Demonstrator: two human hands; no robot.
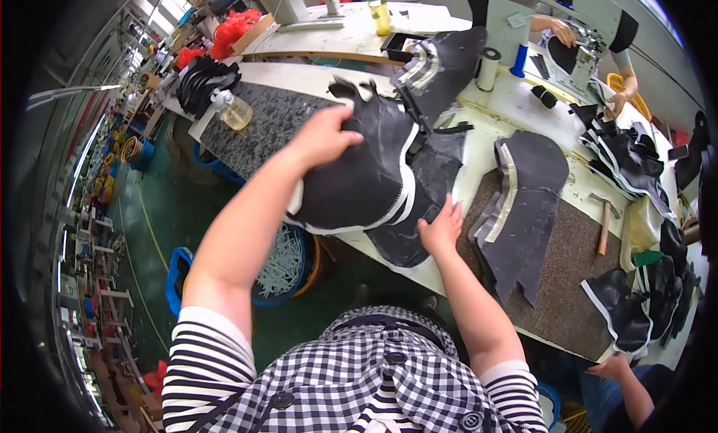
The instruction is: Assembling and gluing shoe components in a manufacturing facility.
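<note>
My left hand (323, 138) is closed on the upper edge of a black leather boot upper piece (351, 175) with a white band along its rim, thumb on top and the other fingers partly hidden. Beneath and to the right lies a second black piece (434, 167), partly covered by the first. Resting on its right side is my right hand (443, 229), fingers stretched out and thumb apart. Behind them stands a folded black upper (449, 66) with pale zipper-like strips. Further right lies a flat black upper (527, 190) with a pale strip down its side.
A hammer (604, 227) lies on the brown board (580, 272) at right. At left are a clear bottle (232, 110) and a stack of black pieces (206, 85). A blue bin (288, 265) with pale strips stands below. Another person's hands (557, 31) work at a sewing machine.
</note>
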